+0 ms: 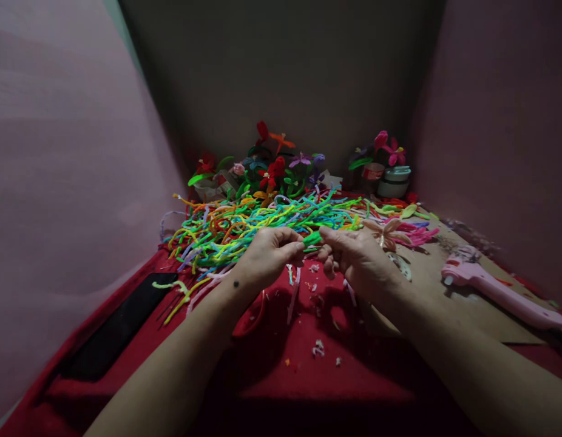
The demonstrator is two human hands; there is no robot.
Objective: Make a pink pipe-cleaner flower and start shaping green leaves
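Observation:
My left hand point(268, 254) and my right hand point(354, 258) meet over a red cloth point(281, 364), both pinched on one short green pipe cleaner point(312, 239) held between them. My left fingers grip its left end and my right fingers grip its right end. Just behind the hands lies a big heap of coloured pipe cleaners point(244, 224), green, orange, yellow and blue. Small white and pink scraps point(318, 347) lie on the cloth under my hands.
Finished pipe-cleaner flowers point(274, 167) stand at the back, with more in a small pot point(392, 179). A pink glue gun point(499, 291) rests on brown cardboard point(431, 279) at right. A black flat object point(121, 328) lies at left. Pink walls close in both sides.

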